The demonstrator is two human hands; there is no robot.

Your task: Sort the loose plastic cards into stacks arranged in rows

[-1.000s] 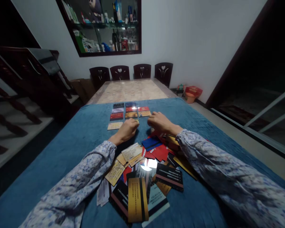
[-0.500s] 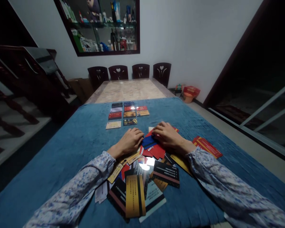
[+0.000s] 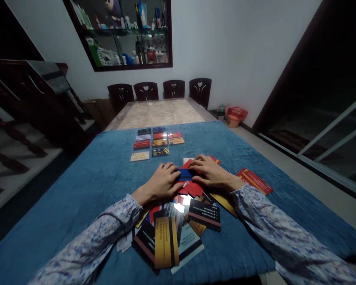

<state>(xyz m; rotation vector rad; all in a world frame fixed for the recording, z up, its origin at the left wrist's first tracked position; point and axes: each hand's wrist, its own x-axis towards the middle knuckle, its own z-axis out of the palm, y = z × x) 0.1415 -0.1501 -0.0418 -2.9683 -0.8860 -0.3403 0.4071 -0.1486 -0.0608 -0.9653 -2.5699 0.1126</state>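
Loosely half-open, left hand (image 3: 161, 182) and right hand (image 3: 210, 172) against the blue card (image 3: 185, 173)

1. Cloth (image 3: 74, 213): blue.
2. Sleeves (image 3: 91, 237): white, blue floral print.
3. Gold card (image 3: 163, 243), by the cloth's near edge: black stripe.
4. Blue card (image 3: 184, 173): darker stripe.
5. Red card (image 3: 257, 181), towards the cloth's right edge: yellow bands.
6. Black cards (image 3: 206, 213): brownish-pink stripes.

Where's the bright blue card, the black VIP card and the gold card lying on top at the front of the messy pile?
Blue card (image 3: 184, 173): head view, on its uncovered middle.
Black VIP card (image 3: 160, 152): head view, middle of its face.
Gold card (image 3: 166, 242): head view, middle, beside its dark stripe.
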